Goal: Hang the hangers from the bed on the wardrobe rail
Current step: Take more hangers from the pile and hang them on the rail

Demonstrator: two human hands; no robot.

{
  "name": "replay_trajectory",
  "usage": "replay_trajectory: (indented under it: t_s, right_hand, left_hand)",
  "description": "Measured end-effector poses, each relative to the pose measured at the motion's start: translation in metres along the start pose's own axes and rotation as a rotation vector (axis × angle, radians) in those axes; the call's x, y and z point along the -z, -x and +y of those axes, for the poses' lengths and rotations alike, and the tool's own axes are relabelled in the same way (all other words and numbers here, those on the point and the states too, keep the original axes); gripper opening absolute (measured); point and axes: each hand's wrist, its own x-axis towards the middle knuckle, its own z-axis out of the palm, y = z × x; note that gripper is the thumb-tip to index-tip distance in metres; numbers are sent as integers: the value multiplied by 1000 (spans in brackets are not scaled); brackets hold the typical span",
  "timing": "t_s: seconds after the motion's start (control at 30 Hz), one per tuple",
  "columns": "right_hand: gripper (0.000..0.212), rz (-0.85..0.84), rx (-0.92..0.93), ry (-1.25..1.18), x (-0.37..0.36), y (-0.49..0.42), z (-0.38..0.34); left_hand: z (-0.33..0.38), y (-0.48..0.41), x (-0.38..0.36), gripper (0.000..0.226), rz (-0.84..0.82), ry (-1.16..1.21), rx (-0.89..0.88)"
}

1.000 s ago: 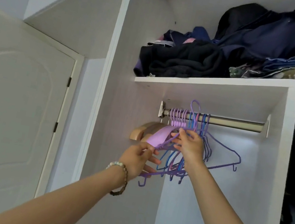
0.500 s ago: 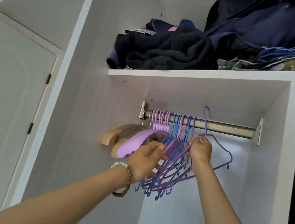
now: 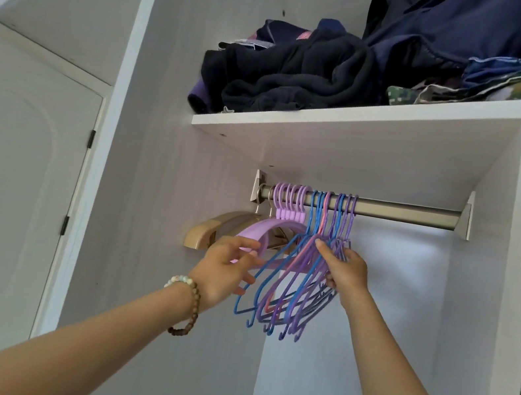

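The thin hangers [image 3: 301,274], blue, purple + one pink, are hooked on the wardrobe rail [image 3: 402,212], bunched twd its left end. R hand [image 3: 345,271] curls round the wires at the bunch's right side; which hanger it grips can't be told, the wires overlap. L hand [image 3: 225,271] is spread loose, fingertips at the bunch's left edge, holding nothing. Behind are lilac plastic hangers [image 3: 256,235] and wooden hangers [image 3: 207,231], mostly hidden. The shelf [image 3: 334,123] above has dark clothes [image 3: 308,73], cut off at the top.

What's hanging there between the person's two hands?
In the head view, a bunch of thin blue, purple and pink hangers hangs from the rail between the left hand and right hand.
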Motion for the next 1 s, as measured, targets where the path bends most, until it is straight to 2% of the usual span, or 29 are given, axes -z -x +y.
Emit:
replay_trajectory:
  t_s: [0.1, 0.2, 0.3, 0.47, 0.63, 0.8, 1.0]
  right_hand:
    - [77, 48, 31, 127, 1, 8, 0]
    - [77, 132, 155, 275, -2, 29, -17]
    - [75, 100, 333, 303, -15, 58, -43]
    - [69, -80, 478, 188, -70, 123, -89]
    - [67, -274, 485, 95, -151, 206, -119]
    - [71, -575, 440, 1, -242, 314, -138]
    - [76, -905, 405, -42, -353, 477, -152]
  left_hand:
    - [-6, 7, 10, 21, 16, 2, 22]
    - [-8, 17, 28, 25, 51, 7, 35]
    - [-6, 32, 53, 20, 102, -5, 12]
    - [3, 72, 120, 30, 210, -129, -25]
    - [15, 142, 216, 42, 318, -284, 18]
    - [14, 248, 332, 65, 429, -476, 148]
    - [6, 414, 461, 74, 598, -633, 391]
